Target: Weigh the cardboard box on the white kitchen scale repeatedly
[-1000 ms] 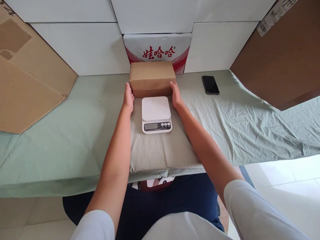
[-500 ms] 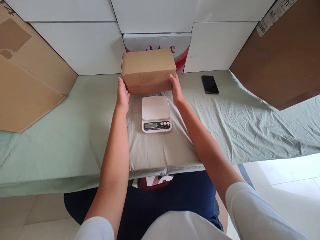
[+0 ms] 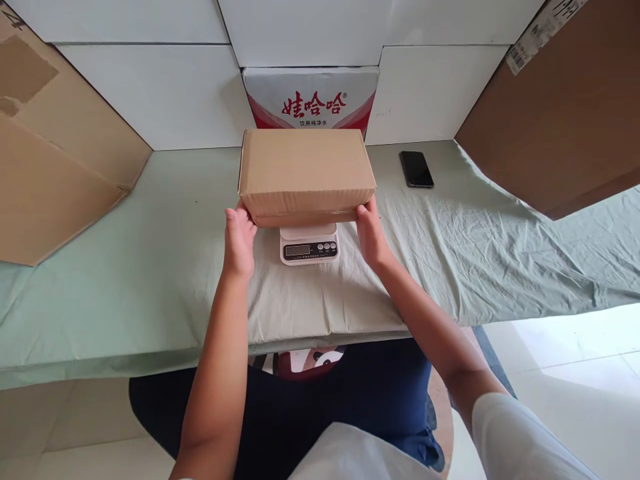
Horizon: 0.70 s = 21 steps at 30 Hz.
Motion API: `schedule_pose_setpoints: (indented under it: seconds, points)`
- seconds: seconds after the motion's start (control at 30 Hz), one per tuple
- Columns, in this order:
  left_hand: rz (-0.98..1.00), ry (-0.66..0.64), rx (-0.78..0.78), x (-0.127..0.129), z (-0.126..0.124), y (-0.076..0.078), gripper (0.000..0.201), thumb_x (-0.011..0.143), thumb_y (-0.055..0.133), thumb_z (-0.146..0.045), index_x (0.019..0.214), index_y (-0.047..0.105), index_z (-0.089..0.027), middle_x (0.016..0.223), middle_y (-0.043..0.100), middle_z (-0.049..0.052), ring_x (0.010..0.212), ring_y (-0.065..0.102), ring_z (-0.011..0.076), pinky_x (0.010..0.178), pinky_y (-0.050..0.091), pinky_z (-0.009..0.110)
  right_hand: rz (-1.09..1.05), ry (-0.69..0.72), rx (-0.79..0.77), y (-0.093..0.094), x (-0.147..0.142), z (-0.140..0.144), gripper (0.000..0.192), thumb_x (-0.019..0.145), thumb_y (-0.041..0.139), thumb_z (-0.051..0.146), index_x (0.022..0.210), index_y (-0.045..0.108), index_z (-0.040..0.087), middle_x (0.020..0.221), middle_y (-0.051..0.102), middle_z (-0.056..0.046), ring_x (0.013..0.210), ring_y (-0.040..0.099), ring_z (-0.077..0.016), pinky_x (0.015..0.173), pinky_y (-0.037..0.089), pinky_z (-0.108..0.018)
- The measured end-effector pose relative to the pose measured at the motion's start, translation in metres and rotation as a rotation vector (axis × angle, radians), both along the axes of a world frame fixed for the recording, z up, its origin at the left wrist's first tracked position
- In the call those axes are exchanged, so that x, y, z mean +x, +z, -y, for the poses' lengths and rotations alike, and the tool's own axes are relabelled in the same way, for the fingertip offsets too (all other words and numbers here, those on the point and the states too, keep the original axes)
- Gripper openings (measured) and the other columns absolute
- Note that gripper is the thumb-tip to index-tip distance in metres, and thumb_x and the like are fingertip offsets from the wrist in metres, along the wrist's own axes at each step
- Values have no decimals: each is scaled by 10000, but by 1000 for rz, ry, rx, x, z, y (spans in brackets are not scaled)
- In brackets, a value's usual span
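Note:
A closed brown cardboard box (image 3: 307,163) is held level between my two hands, over the back part of a white kitchen scale (image 3: 310,252). My left hand (image 3: 240,239) grips the box's lower left end, its fingers partly hidden beneath. At the lower right corner my right hand (image 3: 371,230) has its thumb on the front face. The scale's display and round buttons show in front of the box, while most of its weighing plate is covered. Whether the box touches the plate I cannot tell.
A black smartphone (image 3: 416,169) lies on the green cloth (image 3: 165,267) to the right. Large cardboard pieces stand at the left (image 3: 65,180) and right (image 3: 565,120). Behind is a white wall of panels (image 3: 150,93) with a printed red-and-white carton (image 3: 313,83).
Both hands have brought the cardboard box nearer to me, from behind the scale to over its plate. More of the printed carton behind now shows.

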<state>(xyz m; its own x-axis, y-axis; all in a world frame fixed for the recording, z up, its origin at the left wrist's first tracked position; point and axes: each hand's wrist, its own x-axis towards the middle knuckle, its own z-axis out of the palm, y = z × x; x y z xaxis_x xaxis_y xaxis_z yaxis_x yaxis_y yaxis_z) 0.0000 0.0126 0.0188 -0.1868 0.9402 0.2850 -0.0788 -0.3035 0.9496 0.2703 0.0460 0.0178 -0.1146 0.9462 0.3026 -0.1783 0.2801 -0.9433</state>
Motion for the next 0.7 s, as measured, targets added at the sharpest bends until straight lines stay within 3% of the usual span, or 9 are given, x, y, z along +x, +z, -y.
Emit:
schedule_pose_setpoints:
  seconds: [0.2, 0.43, 0.7]
  points:
    - [10, 28, -22, -3, 9, -13, 865, 960, 421, -998, 1399, 776, -343, 1649, 707, 114, 1709, 501, 368, 1400, 418, 555, -6, 23, -38, -1, -4, 9, 821, 939, 617, 803, 1637, 506, 384, 1763, 563, -33, 1701, 450, -341, 1482, 359, -560]
    - [-26, 27, -67, -4, 16, -14, 933, 950, 319, -1028, 1422, 765, -358, 1674, 690, 110, 1738, 460, 366, 1412, 415, 569, 30, 3, -65, -2, -7, 17, 841, 917, 621, 829, 1639, 506, 412, 1727, 602, -31, 1671, 495, -333, 1454, 423, -538]
    - [19, 46, -91, -2, 14, -18, 938, 924, 425, -1033, 1460, 742, -331, 1714, 658, 108, 1727, 474, 387, 1430, 397, 570, 36, 10, -68, -3, -5, 16, 854, 928, 610, 818, 1672, 471, 420, 1771, 561, -20, 1704, 464, -327, 1462, 415, -532]
